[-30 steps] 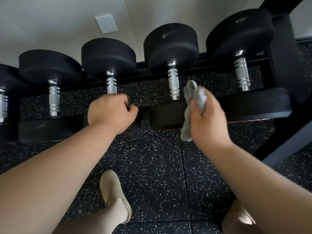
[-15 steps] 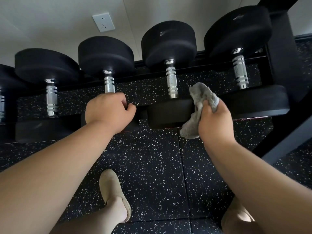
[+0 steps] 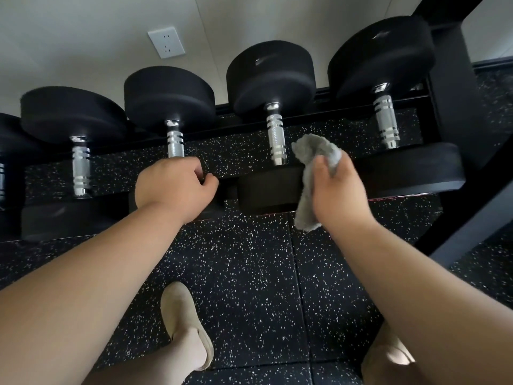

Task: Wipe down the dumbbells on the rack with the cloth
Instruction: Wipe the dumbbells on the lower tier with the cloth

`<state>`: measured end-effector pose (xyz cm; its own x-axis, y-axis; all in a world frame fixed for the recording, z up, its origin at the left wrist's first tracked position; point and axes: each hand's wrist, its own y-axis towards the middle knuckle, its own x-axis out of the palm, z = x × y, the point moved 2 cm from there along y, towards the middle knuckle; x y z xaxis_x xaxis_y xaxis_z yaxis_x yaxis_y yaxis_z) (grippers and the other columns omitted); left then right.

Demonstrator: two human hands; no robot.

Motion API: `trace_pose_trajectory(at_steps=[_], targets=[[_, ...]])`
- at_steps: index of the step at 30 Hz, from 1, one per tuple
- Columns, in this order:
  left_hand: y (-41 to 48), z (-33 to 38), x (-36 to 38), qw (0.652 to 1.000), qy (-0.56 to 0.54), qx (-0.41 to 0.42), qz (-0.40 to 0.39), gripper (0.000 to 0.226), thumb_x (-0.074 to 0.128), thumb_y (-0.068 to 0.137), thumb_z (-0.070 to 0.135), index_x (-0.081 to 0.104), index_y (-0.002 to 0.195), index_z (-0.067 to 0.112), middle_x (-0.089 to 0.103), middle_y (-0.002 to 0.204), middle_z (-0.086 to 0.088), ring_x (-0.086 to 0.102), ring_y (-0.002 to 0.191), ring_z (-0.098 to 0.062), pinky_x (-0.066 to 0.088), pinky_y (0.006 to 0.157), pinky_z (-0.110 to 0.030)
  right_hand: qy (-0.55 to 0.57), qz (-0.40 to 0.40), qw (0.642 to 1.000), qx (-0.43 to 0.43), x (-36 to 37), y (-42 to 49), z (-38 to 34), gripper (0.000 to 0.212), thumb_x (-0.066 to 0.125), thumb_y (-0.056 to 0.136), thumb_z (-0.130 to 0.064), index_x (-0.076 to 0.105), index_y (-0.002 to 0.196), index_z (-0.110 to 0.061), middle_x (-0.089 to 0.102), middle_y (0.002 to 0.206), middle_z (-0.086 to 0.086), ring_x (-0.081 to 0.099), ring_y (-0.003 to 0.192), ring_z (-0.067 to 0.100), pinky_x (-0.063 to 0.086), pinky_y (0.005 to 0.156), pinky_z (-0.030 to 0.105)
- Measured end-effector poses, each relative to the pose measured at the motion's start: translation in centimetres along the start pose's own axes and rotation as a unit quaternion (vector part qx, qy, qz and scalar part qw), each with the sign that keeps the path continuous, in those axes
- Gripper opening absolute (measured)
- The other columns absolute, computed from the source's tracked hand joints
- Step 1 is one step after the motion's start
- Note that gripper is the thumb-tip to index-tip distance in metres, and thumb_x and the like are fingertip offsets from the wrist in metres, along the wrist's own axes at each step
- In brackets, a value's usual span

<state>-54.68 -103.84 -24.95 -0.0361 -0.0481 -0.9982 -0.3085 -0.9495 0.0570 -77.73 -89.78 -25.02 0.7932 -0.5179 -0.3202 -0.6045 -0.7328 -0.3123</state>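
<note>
At the rack's [image 3: 449, 87] front edge, my left hand [image 3: 172, 187] curls over one dumbbell's [image 3: 169, 98] near head, I'd say to brace myself. My right hand [image 3: 342, 195] grasps the bunched grey cloth [image 3: 319, 152] just beside the next dumbbell [image 3: 266, 190] (likely my next wipe).

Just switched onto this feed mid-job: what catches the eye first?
Black dumbbells with chrome handles line the rack across the upper frame. The right hand holds a bunched grey cloth beside the handle of the centre dumbbell; the left hand grips the near head of the neighbouring dumbbell.
</note>
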Motion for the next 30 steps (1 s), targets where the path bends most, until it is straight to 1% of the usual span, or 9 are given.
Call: trace_pose_trajectory(at_steps=[2, 4, 8, 14, 16, 18, 21, 26, 30], targets=[[0.0, -0.1, 0.0, 1.000, 0.000, -0.002, 0.002, 0.029, 0.059, 0.089, 0.056, 0.067, 0.079, 0.031, 0.063, 0.077, 0.004, 0.057, 0.074, -0.024, 0.038, 0.063, -0.033, -0.083, -0.034, 0.989, -0.117, 1.4, -1.6, -0.7, 0.048, 0.049, 0.106, -0.041, 0.040, 0.151, -0.028, 0.053, 0.138, -0.006, 0.052, 0.124, 0.009, 0.043, 0.104, 0.028], [-0.2, 0.0, 0.0, 1.000, -0.008, 0.021, 0.015, 0.029, 0.059, 0.092, 0.052, 0.069, 0.079, 0.028, 0.064, 0.078, 0.001, 0.057, 0.074, -0.026, 0.039, 0.064, -0.033, -0.183, -0.060, 0.960, -0.201, 2.1, -2.2, -0.6, 0.063, 0.055, 0.103, -0.038, 0.029, 0.158, -0.021, 0.039, 0.153, -0.002, 0.030, 0.145, 0.020, 0.026, 0.124, 0.044], [-0.9, 0.1, -0.5, 0.995, -0.033, 0.092, 0.036, 0.039, 0.050, 0.101, 0.043, 0.064, 0.074, 0.019, 0.056, 0.069, 0.006, 0.056, 0.070, -0.025, 0.044, 0.069, -0.039, -0.176, -0.070, 0.959, -0.211, 0.7, -0.8, -0.5, 0.052, 0.052, 0.104, -0.033, 0.038, 0.154, -0.030, 0.047, 0.146, -0.007, 0.044, 0.133, 0.014, 0.040, 0.114, 0.040], [-1.0, 8.4, -1.8, 0.944, -0.321, -0.075, -0.004, 0.038, 0.041, 0.107, 0.046, 0.053, 0.077, 0.026, 0.059, 0.080, 0.007, 0.060, 0.080, -0.019, 0.045, 0.071, -0.038, -0.089, -0.031, 0.988, -0.123, 0.0, 0.8, -1.2, 0.037, 0.049, 0.107, -0.030, 0.047, 0.144, -0.034, 0.060, 0.127, -0.011, 0.058, 0.113, 0.006, 0.046, 0.093, 0.019], [-1.6, 12.0, -0.5, 0.932, -0.340, -0.125, -0.030, 0.037, 0.036, 0.107, 0.049, 0.054, 0.083, 0.026, 0.061, 0.089, 0.006, 0.060, 0.091, -0.023, 0.046, 0.085, -0.042, -0.034, -0.013, 0.996, -0.078, -0.8, 1.7, -1.8, 0.033, 0.047, 0.108, -0.032, 0.047, 0.142, -0.031, 0.063, 0.107, -0.015, 0.063, 0.095, 0.001, 0.046, 0.072, 0.005], [-2.6, 13.7, 0.4, 0.937, -0.319, -0.141, -0.010, 0.034, 0.033, 0.105, 0.051, 0.058, 0.096, 0.029, 0.062, 0.100, 0.010, 0.055, 0.099, -0.016, 0.042, 0.098, -0.044, -0.004, -0.010, 0.999, -0.046, -1.6, 2.4, -2.2, 0.037, 0.044, 0.109, -0.038, 0.041, 0.145, -0.032, 0.060, 0.099, -0.017, 0.059, 0.085, -0.005, 0.042, 0.060, 0.006], [-2.6, 13.4, 1.0, 0.932, -0.343, -0.113, 0.015, 0.035, 0.033, 0.100, 0.049, 0.062, 0.099, 0.028, 0.063, 0.099, 0.011, 0.055, 0.098, -0.016, 0.046, 0.091, -0.042, -0.001, -0.014, 0.999, -0.032, -2.2, 3.2, -2.4, 0.038, 0.043, 0.108, -0.043, 0.039, 0.145, -0.032, 0.058, 0.104, -0.019, 0.055, 0.090, -0.005, 0.040, 0.068, 0.014], [0.4, 13.1, 0.8, 0.909, -0.359, -0.177, -0.113, 0.050, 0.033, 0.108, 0.053, 0.055, 0.075, 0.023, 0.062, 0.080, 0.002, 0.061, 0.081, -0.024, 0.043, 0.072, -0.038, -0.057, -0.032, 0.998, -0.010, 0.3, 7.4, -4.7, 0.042, 0.046, 0.106, -0.045, 0.041, 0.139, -0.020, 0.059, 0.109, -0.004, 0.057, 0.093, 0.015, 0.040, 0.084, 0.032], [0.7, 12.9, 1.4, 0.889, -0.393, -0.223, -0.070, 0.037, 0.042, 0.103, 0.043, 0.051, 0.074, 0.021, 0.060, 0.078, 0.003, 0.060, 0.086, -0.030, 0.042, 0.071, -0.039, -0.047, -0.178, 0.980, 0.080, 5.0, 10.9, -6.3, 0.062, 0.066, 0.096, -0.038, 0.032, 0.139, -0.009, 0.059, 0.129, 0.014, 0.063, 0.110, 0.028, 0.055, 0.096, 0.050]])
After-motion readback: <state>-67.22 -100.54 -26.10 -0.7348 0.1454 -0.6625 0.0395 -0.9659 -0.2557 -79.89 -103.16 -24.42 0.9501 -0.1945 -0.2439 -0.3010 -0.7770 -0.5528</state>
